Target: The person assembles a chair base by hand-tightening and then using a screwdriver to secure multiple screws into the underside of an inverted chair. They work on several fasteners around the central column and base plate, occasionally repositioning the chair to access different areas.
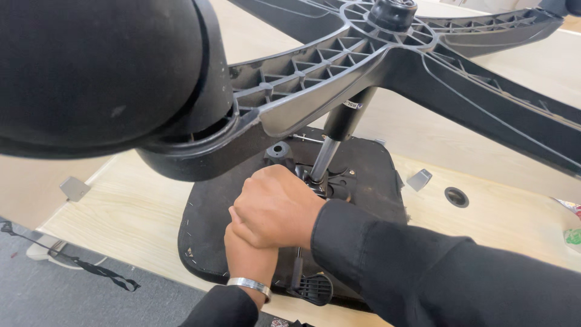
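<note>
An office chair lies upside down on a light wooden table. Its black seat underside faces up, and the gas cylinder rises to the five-armed black base. A large caster fills the upper left, close to the camera. My right hand is a closed fist at the foot of the cylinder, wrapped over my left hand. My left hand comes up from below with a silver bracelet on its wrist. What the hands grip on the seat mechanism is hidden beneath them.
A black paddle lever sticks out of the seat near its front edge. Two small metal brackets lie on the table, beside a round cable hole. A black strap lies on the grey floor at lower left.
</note>
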